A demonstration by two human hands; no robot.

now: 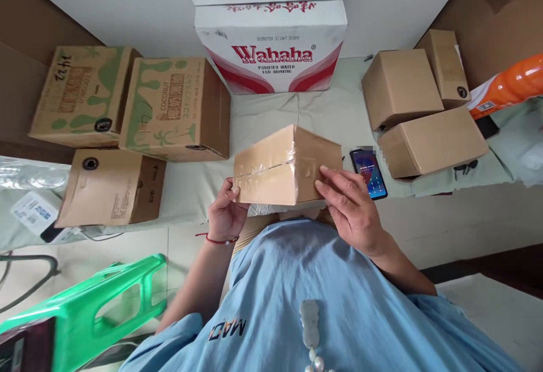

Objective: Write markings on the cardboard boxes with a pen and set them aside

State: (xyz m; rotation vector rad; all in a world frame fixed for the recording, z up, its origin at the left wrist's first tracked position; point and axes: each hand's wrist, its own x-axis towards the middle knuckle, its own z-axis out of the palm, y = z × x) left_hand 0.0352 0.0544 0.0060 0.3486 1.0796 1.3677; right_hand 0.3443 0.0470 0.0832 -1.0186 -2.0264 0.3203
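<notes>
A small brown cardboard box (267, 174) is tilted up in front of me, over the near edge of the table. Clear tape runs along its seam and wraps onto the end panel. My left hand (229, 208) grips its lower left corner, thumb in front and fingers partly hidden behind. On the right end panel rest the fingers of my right hand (348, 202), stretched out against the cardboard; its thumb is hidden. Just right of the box lies a phone (368, 173) with its screen lit.
Printed coconut cartons (169, 109) and another brown carton (102, 185) stand on the left. A white and red Wahaha carton (275, 50) is at the back. Several plain boxes (403, 86) and an orange bottle (509, 86) are on the right. A green plastic stool (106, 298) stands below left.
</notes>
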